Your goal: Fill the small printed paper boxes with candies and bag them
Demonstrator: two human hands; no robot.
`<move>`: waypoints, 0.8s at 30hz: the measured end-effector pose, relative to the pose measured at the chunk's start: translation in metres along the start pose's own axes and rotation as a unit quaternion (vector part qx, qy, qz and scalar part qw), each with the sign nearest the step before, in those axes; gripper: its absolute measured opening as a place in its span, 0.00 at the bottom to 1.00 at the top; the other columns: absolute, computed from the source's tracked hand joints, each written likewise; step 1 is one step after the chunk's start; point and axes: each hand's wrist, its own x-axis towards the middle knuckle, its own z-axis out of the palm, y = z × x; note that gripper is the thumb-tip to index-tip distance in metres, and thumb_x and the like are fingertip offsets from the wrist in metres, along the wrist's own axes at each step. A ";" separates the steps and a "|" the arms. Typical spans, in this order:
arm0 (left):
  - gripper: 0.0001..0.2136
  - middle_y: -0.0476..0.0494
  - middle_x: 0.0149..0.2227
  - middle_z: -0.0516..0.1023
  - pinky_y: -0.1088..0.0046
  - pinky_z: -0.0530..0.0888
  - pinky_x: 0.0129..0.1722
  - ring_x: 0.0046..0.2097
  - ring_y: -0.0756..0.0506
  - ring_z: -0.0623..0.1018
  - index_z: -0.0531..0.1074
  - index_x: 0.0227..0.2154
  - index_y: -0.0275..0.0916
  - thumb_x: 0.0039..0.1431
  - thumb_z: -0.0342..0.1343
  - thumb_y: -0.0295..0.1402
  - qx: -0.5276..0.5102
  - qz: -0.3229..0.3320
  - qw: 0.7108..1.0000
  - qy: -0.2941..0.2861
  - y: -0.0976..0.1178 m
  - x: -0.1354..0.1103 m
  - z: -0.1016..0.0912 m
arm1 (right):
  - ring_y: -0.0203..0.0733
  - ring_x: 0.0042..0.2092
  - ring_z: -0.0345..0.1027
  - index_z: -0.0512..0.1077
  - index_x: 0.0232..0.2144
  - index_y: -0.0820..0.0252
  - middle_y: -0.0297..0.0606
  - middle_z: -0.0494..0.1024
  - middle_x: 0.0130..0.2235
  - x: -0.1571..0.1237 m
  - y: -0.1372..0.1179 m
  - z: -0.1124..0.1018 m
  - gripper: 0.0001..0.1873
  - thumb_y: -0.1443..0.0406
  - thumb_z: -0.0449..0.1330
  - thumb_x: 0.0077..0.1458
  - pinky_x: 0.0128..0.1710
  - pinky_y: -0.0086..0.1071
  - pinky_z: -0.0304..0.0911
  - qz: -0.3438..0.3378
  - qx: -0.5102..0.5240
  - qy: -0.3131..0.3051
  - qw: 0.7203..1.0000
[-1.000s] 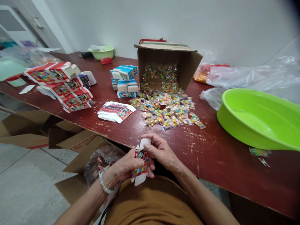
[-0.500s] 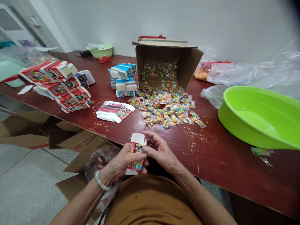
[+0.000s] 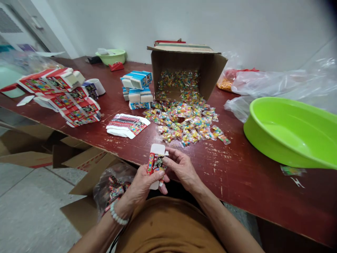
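So the red printed carton is up in both hands, right at the near edge of the tabletop, with white flaps sticking out at its top and bottom. Left hand has a firm grip on it, thumb lying across the printed front and fingers round the back, while the right hand has a narrow grip on its upper right edge, thumb in front. Just past them, a bit left, a stack of flattened cartons lies close to the near edge. Behind and to the right there's a big spill of candy packets coming out of a cardboard box tipped on its side toward the far edge. Blue carton bundles sit piled left of that box, and red carton bundles are heaped farther left, partly along the near edge. Over toward the tabletop's right end is a lime green basin, with one loose candy packet by its near rim.
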 end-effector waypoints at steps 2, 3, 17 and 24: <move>0.13 0.46 0.24 0.78 0.76 0.72 0.21 0.20 0.49 0.76 0.73 0.28 0.34 0.50 0.65 0.39 -0.015 0.000 1.000 -0.007 0.000 0.000 -0.002 | 0.31 0.22 0.66 0.73 0.42 0.60 0.32 0.76 0.26 -0.004 0.002 0.002 0.20 0.54 0.65 0.51 0.23 0.25 0.63 0.039 -0.006 -0.028 0.999; 0.12 0.46 0.24 0.78 0.75 0.73 0.23 0.21 0.49 0.77 0.74 0.28 0.34 0.50 0.65 0.39 -0.014 0.002 1.000 -0.007 0.000 0.001 -0.004 | 0.31 0.19 0.63 0.73 0.39 0.61 0.29 0.73 0.22 -0.005 0.003 0.002 0.19 0.52 0.63 0.52 0.20 0.25 0.61 0.050 -0.021 -0.028 0.998; 0.29 0.48 0.40 0.79 0.73 0.77 0.37 0.38 0.47 0.80 0.61 0.52 0.47 0.48 0.66 0.34 0.094 0.184 0.961 0.186 0.007 -0.005 0.007 | 0.36 0.31 0.69 0.64 0.51 0.55 0.32 0.75 0.31 -0.009 0.004 0.005 0.21 0.59 0.60 0.57 0.31 0.28 0.66 -0.097 -0.173 0.075 0.977; 0.14 0.47 0.35 0.79 0.74 0.75 0.35 0.35 0.47 0.77 0.73 0.39 0.41 0.51 0.64 0.39 0.101 0.126 0.978 0.131 0.005 0.001 -0.006 | 0.36 0.30 0.66 0.74 0.30 0.60 0.33 0.75 0.29 0.001 0.006 -0.009 0.13 0.56 0.61 0.54 0.31 0.29 0.62 -0.074 -0.189 0.067 0.977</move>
